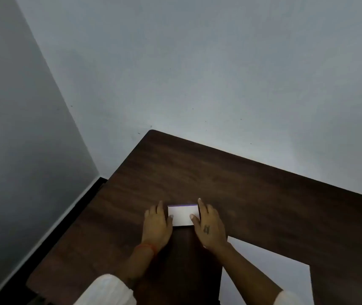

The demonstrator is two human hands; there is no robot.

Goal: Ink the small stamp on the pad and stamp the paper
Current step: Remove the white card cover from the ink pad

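A small white box with a purple far edge, likely the ink pad (182, 214), lies shut on the dark wooden table (263, 190). My left hand (157, 225) grips its left side, thumb on the lid and fingers along the edge. My right hand (209, 225) holds its right side the same way. A white sheet of paper (268, 276) lies flat at the near right, partly under my right forearm. No stamp is visible.
The table stands in a corner, with grey walls (197, 73) behind and to the left. Its left edge runs diagonally beside a dark gap (50, 230) along the left wall. White sleeves cover both of my forearms near the bottom.
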